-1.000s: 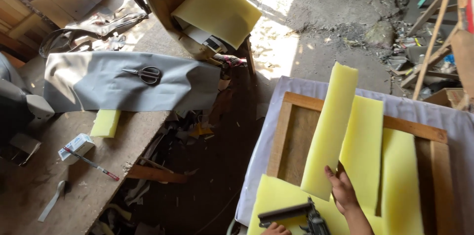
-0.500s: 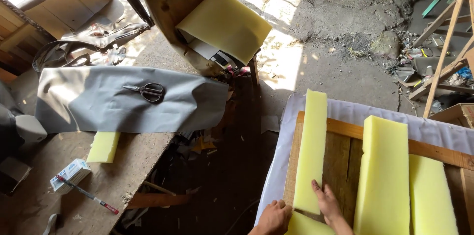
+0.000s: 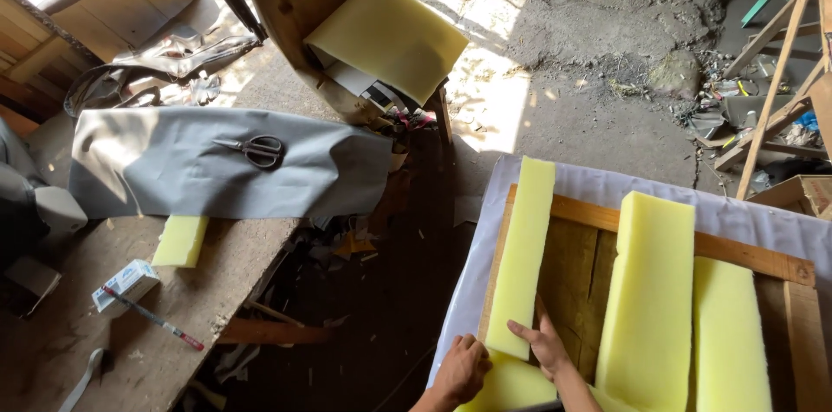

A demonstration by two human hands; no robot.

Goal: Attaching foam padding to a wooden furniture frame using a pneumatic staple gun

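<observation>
Yellow foam strip (image 3: 523, 252) is lying along the left rail of the wooden frame (image 3: 737, 252) on the white-draped worktop (image 3: 607, 184). The right hand (image 3: 544, 344) is pressing its lower end, grip spread flat; the left hand (image 3: 462, 369) is resting beside it, fingers curled loosely.

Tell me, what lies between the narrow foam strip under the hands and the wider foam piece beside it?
In the head view, only bare wooden frame shows between narrow foam strip and wider foam piece.

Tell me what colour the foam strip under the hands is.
Pale yellow foam strip, seen best in the head view.
</observation>
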